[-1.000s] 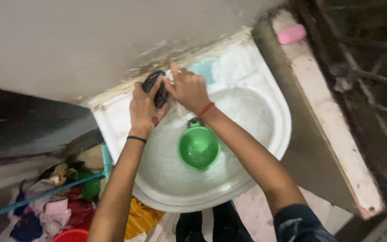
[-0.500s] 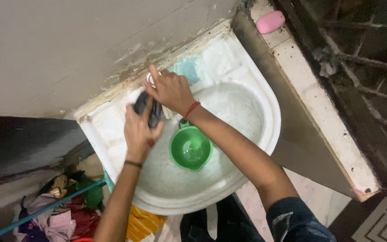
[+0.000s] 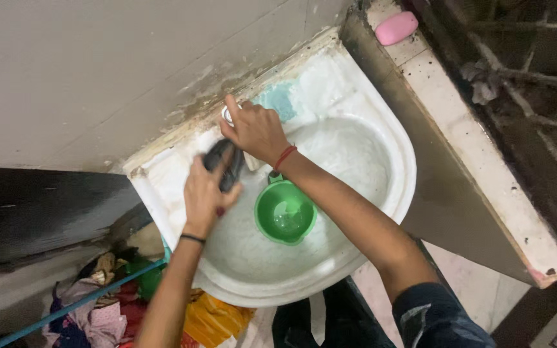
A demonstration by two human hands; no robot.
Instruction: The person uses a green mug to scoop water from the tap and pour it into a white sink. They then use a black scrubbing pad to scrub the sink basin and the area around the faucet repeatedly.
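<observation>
While the left hand (image 3: 204,190) curls its fingers around a dark object (image 3: 224,164) — long axis running up toward the wall — the right hand (image 3: 256,132) closes on the tap (image 3: 228,116), wrist bent, forearm slanting across the white sink (image 3: 381,148). A green mug (image 3: 285,214) sits in the basin just below.

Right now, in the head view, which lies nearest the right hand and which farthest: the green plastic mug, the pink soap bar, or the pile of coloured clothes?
From the right hand:
1. Green plastic mug, just below it in the white basin.
2. Pink soap bar, upper right on the ledge.
3. Pile of coloured clothes, lower left on the floor.
</observation>
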